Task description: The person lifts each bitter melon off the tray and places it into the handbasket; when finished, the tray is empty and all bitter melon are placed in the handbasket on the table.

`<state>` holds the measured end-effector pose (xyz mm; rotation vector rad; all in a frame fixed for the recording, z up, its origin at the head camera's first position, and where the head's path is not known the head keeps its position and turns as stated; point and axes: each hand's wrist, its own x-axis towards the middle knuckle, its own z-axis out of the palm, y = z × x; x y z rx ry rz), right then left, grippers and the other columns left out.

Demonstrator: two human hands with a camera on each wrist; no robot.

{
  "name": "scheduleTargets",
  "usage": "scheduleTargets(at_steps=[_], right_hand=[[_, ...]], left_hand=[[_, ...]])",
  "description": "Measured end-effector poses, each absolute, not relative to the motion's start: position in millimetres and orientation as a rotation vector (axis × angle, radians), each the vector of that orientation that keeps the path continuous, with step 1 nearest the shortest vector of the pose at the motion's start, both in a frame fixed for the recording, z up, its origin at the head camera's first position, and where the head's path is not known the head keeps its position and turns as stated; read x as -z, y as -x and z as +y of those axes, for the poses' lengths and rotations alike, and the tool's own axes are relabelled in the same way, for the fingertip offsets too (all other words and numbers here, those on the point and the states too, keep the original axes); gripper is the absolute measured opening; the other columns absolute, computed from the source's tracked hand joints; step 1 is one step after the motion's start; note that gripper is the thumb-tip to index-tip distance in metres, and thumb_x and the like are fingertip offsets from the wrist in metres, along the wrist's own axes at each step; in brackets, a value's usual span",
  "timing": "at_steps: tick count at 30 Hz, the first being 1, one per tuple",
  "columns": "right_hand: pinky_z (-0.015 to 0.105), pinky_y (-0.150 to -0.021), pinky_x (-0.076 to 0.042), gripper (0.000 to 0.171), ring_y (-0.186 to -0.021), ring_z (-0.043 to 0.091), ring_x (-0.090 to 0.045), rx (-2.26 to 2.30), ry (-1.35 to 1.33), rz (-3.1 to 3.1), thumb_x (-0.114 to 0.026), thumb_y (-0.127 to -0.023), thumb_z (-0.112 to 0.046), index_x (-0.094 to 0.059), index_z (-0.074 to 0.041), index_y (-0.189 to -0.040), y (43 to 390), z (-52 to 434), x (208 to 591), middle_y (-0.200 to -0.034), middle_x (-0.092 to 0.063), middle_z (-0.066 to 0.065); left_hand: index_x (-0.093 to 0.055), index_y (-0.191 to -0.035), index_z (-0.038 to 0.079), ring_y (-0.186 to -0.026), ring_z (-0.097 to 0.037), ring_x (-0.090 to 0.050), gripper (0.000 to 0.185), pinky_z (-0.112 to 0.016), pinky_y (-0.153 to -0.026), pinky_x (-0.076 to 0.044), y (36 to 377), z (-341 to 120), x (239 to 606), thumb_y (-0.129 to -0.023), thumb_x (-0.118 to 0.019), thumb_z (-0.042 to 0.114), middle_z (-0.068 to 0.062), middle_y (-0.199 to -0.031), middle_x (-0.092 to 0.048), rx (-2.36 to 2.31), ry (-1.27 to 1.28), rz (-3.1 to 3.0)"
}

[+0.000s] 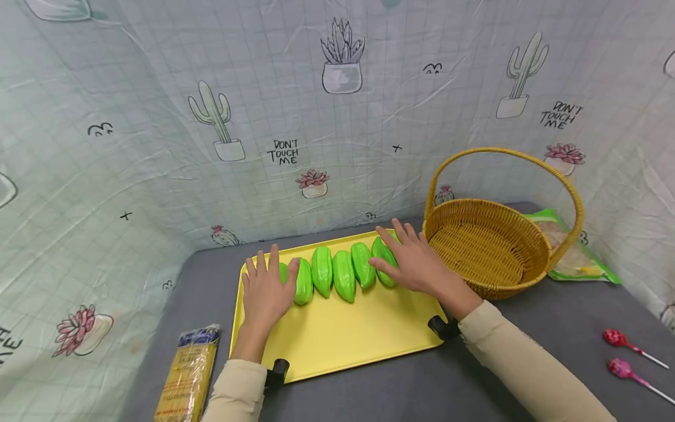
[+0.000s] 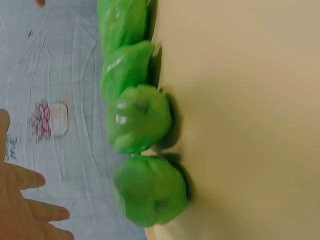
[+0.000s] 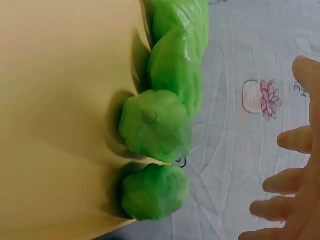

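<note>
Several glossy green, ribbed, pepper-like fruits with pointed ends (image 1: 344,275) lie side by side in a row along the far part of a yellow tray (image 1: 343,340). My left hand (image 1: 266,296) is over the left end of the row, fingers spread, partly hiding the leftmost fruit. Over the right end is my right hand (image 1: 416,264), also with spread fingers and nothing in its grasp. In the left wrist view, a rounded green fruit (image 2: 150,191) sits at the row's end. The right wrist view has another end fruit (image 3: 155,191), with my fingers (image 3: 285,181) apart from it.
A brown wicker basket (image 1: 480,246) with a tall handle stands right of the tray, a green-edged packet (image 1: 572,252) behind it. A spaghetti packet (image 1: 188,375) lies at left. Red and pink lollipops (image 1: 619,368) lie at far right. A printed cloth (image 1: 253,76) hangs behind the grey table.
</note>
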<state>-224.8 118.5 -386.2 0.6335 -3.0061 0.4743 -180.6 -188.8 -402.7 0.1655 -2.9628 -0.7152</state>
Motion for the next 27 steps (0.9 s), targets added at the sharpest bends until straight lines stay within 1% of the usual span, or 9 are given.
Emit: scheduleTargets(at_steps=[3,6,8,10,12,15,18,24,27], right_hand=[[0.069,-0.123,-0.020,0.079,-0.155,0.049,-0.019,-0.511,-0.631,-3.021,-0.047,-0.103,-0.060,-0.023,-0.018,-0.165,231.2,118.1,384.4,-0.170,-0.012,0.023],[0.068,-0.122,-0.024,0.078,-0.155,0.047,-0.021,-0.564,-0.618,-3.040,-0.046,-0.104,-0.058,-0.023,-0.015,-0.165,237.4,118.7,384.7,-0.170,-0.014,0.022],[0.069,-0.119,-0.028,0.077,-0.154,0.048,-0.023,-0.607,-0.599,-3.056,-0.045,-0.104,-0.057,-0.023,-0.015,-0.165,241.7,119.1,386.2,-0.171,-0.014,0.022],[0.070,-0.117,-0.031,0.077,-0.153,0.048,-0.025,-0.639,-0.578,-3.075,-0.044,-0.105,-0.058,-0.022,-0.015,-0.165,245.7,119.2,388.5,-0.171,-0.014,0.021],[0.071,-0.115,-0.032,0.077,-0.152,0.049,-0.027,-0.655,-0.564,-3.094,-0.043,-0.105,-0.058,-0.021,-0.014,-0.165,248.9,118.7,390.8,-0.170,-0.015,0.022],[0.071,-0.118,-0.029,0.078,-0.152,0.049,-0.026,-0.666,-0.540,-3.122,-0.041,-0.105,-0.058,-0.018,-0.014,-0.165,252.9,121.4,395.0,-0.170,-0.015,0.022],[0.071,-0.119,-0.026,0.078,-0.154,0.046,-0.024,-0.688,-0.534,-3.133,-0.040,-0.106,-0.058,-0.017,-0.013,-0.165,255.9,122.8,398.5,-0.170,-0.016,0.023],[0.071,-0.120,-0.024,0.076,-0.154,0.046,-0.024,-0.694,-0.490,-3.154,-0.039,-0.107,-0.055,-0.017,-0.012,-0.165,260.0,123.0,404.5,-0.170,-0.015,0.023],[0.071,-0.120,-0.024,0.074,-0.153,0.047,-0.025,-0.707,-0.462,-3.165,-0.038,-0.108,-0.053,-0.016,-0.012,-0.165,262.4,121.2,407.9,-0.170,-0.014,0.024]], left_hand=[[-0.011,-0.166,0.010,-0.158,-0.047,0.006,0.086,-0.065,-0.127,-0.001,184.2,-204.2,400.3,-0.104,-0.018,0.068,-0.028,-0.170,-0.007,0.845,-0.230,-2.934],[-0.008,-0.166,0.010,-0.159,-0.043,0.005,0.087,-0.069,-0.125,-0.006,187.7,-218.3,399.6,-0.102,-0.013,0.070,-0.024,-0.171,-0.005,0.947,-0.298,-2.907],[-0.009,-0.166,0.009,-0.159,-0.043,0.003,0.087,-0.072,-0.123,-0.009,190.5,-227.3,400.3,-0.103,-0.012,0.069,-0.022,-0.171,-0.007,1.014,-0.333,-2.865],[-0.012,-0.165,0.007,-0.159,-0.043,0.002,0.087,-0.073,-0.123,-0.010,193.1,-236.8,401.8,-0.103,-0.012,0.068,-0.021,-0.171,-0.009,1.099,-0.359,-2.816],[-0.016,-0.164,0.005,-0.159,-0.044,0.002,0.085,-0.070,-0.125,-0.007,194.9,-245.9,404.6,-0.105,-0.014,0.065,-0.022,-0.171,-0.011,1.183,-0.378,-2.766],[-0.022,-0.162,0.001,-0.159,-0.044,0.000,0.082,-0.063,-0.128,-0.007,199.7,-254.5,410.9,-0.107,-0.017,0.061,-0.023,-0.170,-0.017,1.249,-0.404,-2.720],[-0.027,-0.160,-0.002,-0.158,-0.045,-0.007,0.078,-0.059,-0.129,-0.010,202.6,-260.9,417.5,-0.108,-0.019,0.056,-0.025,-0.167,-0.023,1.251,-0.437,-2.697],[-0.028,-0.160,-0.001,-0.155,-0.047,-0.018,0.075,-0.059,-0.128,-0.016,206.2,-269.8,430.0,-0.109,-0.017,0.053,-0.027,-0.165,-0.027,1.265,-0.491,-2.696],[-0.034,-0.159,0.001,-0.151,-0.047,-0.028,0.073,-0.059,-0.125,-0.023,207.6,-273.4,437.6,-0.109,-0.017,0.052,-0.028,-0.162,-0.034,1.260,-0.513,-2.668]])
